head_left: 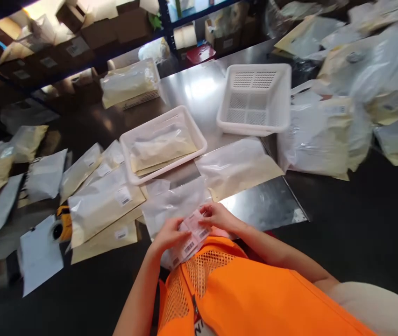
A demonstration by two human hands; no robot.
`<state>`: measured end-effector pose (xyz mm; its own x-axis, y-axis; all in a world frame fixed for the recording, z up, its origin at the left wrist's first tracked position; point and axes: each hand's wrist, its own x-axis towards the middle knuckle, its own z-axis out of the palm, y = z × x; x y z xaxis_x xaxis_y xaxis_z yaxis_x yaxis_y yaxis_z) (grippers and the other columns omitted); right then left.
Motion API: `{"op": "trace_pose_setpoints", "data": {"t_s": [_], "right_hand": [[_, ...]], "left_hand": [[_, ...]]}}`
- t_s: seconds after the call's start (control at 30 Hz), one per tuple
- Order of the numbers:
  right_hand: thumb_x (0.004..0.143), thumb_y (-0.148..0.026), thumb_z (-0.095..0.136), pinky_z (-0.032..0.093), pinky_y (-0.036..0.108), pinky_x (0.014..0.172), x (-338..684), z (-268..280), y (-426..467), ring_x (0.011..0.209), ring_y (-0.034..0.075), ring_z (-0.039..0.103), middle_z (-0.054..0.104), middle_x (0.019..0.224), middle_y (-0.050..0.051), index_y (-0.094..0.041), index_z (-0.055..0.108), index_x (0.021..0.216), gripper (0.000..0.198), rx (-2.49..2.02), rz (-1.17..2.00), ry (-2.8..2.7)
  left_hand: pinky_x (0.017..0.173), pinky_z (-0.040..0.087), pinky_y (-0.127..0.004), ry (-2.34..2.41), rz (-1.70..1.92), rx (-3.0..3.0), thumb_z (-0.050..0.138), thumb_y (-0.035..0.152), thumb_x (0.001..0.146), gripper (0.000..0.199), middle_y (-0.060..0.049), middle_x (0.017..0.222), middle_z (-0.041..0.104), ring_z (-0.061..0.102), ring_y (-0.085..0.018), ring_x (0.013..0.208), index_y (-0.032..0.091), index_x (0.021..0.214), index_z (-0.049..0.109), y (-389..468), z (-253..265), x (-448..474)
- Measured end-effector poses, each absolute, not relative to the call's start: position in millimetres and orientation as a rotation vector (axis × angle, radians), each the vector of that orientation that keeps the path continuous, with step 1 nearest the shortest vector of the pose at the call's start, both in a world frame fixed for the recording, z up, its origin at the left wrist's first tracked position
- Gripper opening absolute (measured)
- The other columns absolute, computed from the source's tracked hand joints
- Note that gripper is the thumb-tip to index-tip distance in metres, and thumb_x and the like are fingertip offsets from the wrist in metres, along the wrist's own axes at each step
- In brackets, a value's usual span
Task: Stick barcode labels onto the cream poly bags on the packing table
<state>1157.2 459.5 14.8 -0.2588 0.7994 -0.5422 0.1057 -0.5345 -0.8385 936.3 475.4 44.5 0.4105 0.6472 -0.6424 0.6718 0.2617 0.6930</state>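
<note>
A sheet of white barcode labels [191, 234] is held close in front of the orange mesh vest. My left hand [170, 237] grips its left side between thumb and fingers. At its upper right, my right hand [216, 216] pinches the sheet's edge. Just beyond both hands lies a clear plastic bag [178, 201] on the metal table. To its right is another bag with a cream-coloured lower part [239, 165]. Behind them, a white basket [199, 140] holds similar flat plastic bags [164, 147].
An open white basket [255, 122] stands farther back. Labelled bags [104, 205] lie to the left, beside a yellow-and-black tool [64, 223] and a white paper [41, 256]. Bags are piled on the right [318, 135]. Shelves with cardboard boxes [115, 30] line the back.
</note>
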Motion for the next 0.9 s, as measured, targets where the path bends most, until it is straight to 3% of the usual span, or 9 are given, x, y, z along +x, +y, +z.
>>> {"op": "trace_pose_setpoints", "data": {"t_s": [0.07,0.17,0.27,0.33,0.53,0.7,0.9], "right_hand": [[0.064,-0.024,0.077,0.044,0.023,0.053,1164.9,17.3,456.2,0.058,0.013,0.058,0.064,0.062,-0.001,-0.016,0.066,0.069,0.014,-1.544,1.808,-1.152],[0.065,-0.022,0.075,0.041,0.022,0.050,1178.6,20.5,453.7,0.054,0.012,0.055,0.062,0.057,-0.002,-0.016,0.065,0.063,0.012,-1.559,1.764,-1.172],[0.066,-0.025,0.073,0.040,0.022,0.050,1205.8,23.3,459.6,0.052,0.011,0.054,0.060,0.055,-0.003,-0.016,0.064,0.061,0.013,-1.602,1.683,-1.178],[0.066,-0.028,0.072,0.039,0.022,0.049,1239.8,24.2,470.7,0.052,0.012,0.054,0.061,0.055,-0.002,-0.016,0.064,0.062,0.015,-1.687,1.592,-1.193],[0.069,-0.039,0.072,0.041,0.022,0.053,1393.7,11.2,520.2,0.059,0.013,0.055,0.062,0.063,0.000,-0.016,0.061,0.071,0.025,-2.148,0.931,-1.018],[0.075,-0.043,0.070,0.042,0.021,0.056,1455.4,-14.9,546.3,0.062,0.012,0.055,0.061,0.068,0.000,-0.017,0.053,0.074,0.031,-2.264,0.900,-0.996],[0.066,-0.043,0.082,0.045,0.028,0.068,1444.3,-32.3,560.3,0.077,0.021,0.061,0.065,0.076,0.005,-0.017,0.060,0.074,0.036,-2.465,0.814,-1.131]], "left_hand": [[0.057,0.040,-0.027,1.351,-0.032,1.394,0.069,0.034,0.065,0.035,-0.001,0.070,0.064,0.057,-0.019,0.066,0.015,0.094,0.066,474.0,36.2,942.7],[0.062,0.044,-0.028,1.338,-0.021,1.344,0.075,0.034,0.061,0.056,-0.002,0.078,0.069,0.060,-0.021,0.071,0.015,0.112,0.064,476.0,29.1,948.0],[0.060,0.043,-0.028,1.252,-0.091,1.292,0.075,0.041,0.059,0.039,-0.005,0.076,0.069,0.059,-0.021,0.069,0.012,0.084,0.071,481.3,29.6,950.0],[0.055,0.040,-0.027,1.233,-0.132,1.227,0.075,0.046,0.058,0.039,-0.005,0.068,0.068,0.057,-0.020,0.062,0.011,0.075,0.071,484.9,32.1,948.8],[0.066,0.048,-0.030,1.241,-0.118,1.135,0.081,0.053,0.058,0.049,-0.010,0.083,0.075,0.064,-0.025,0.075,0.011,0.082,0.072,489.4,37.6,928.1],[0.066,0.047,-0.030,1.249,-0.130,1.127,0.080,0.061,0.057,0.055,-0.009,0.080,0.074,0.063,-0.024,0.073,0.013,0.080,0.073,487.2,37.5,911.8],[0.067,0.049,-0.032,1.268,-0.130,1.075,0.081,0.064,0.054,0.057,-0.010,0.081,0.074,0.064,-0.025,0.074,0.014,0.079,0.072,480.1,30.9,907.1]]}}
